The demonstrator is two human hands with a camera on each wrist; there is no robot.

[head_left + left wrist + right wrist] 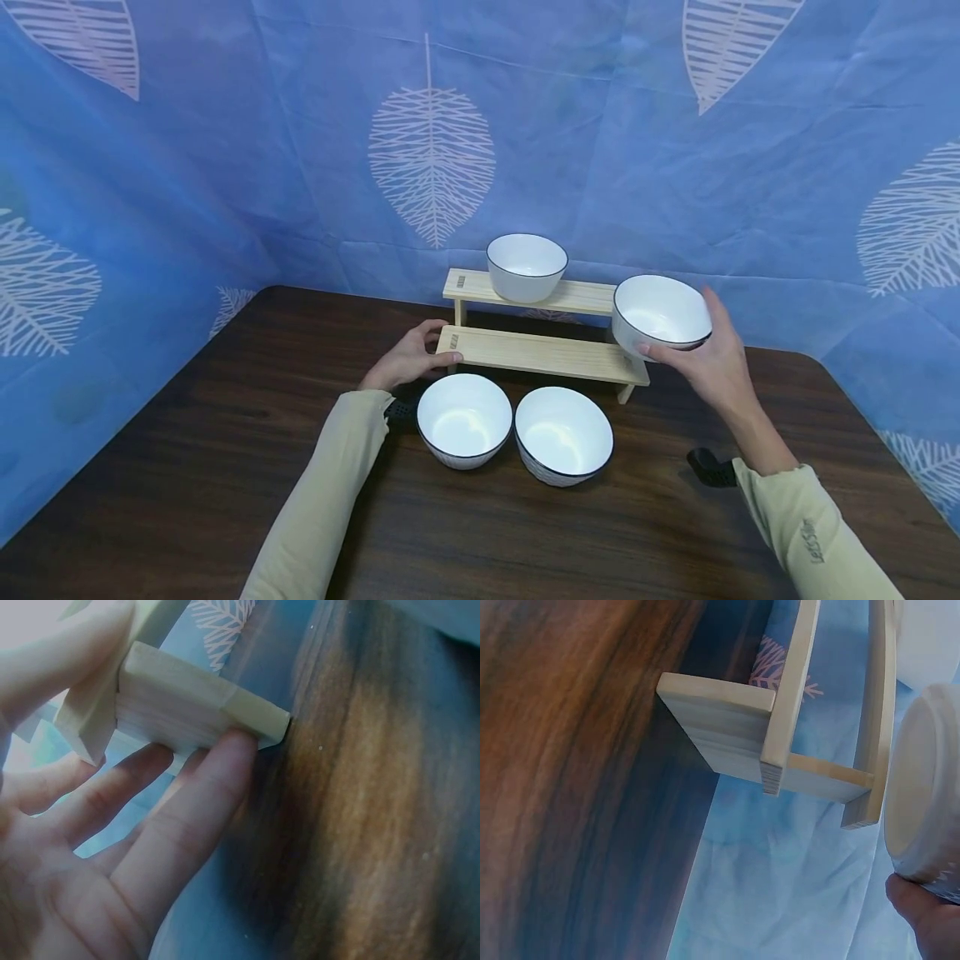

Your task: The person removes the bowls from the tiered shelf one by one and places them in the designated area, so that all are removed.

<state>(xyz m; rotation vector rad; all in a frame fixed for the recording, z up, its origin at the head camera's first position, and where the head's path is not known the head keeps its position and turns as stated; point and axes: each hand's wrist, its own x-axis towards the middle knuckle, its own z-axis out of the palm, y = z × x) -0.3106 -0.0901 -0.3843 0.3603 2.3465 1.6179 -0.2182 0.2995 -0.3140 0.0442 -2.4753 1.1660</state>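
A two-tier wooden shelf rack (540,354) stands at the back of the table. My left hand (408,357) grips the left end of its lower board, thumb on top; in the left wrist view, fingertips touch the rack's end support (187,705). My right hand (712,367) holds a white bowl (660,308) with a dark rim at the rack's right end. The right wrist view shows this bowl's underside (919,780), raised beside the upper board. Another white bowl (525,271) sits on the upper board. In front of the rack, two more bowls, a left one (465,421) and a right one (564,435), stand upright side by side.
The dark wooden table (600,533) has rounded back corners. Behind it hangs a blue cloth (300,167) with white leaf prints, close to the rack's back. Black wrist-worn pieces show by both sleeves, the right one (711,468) plainly.
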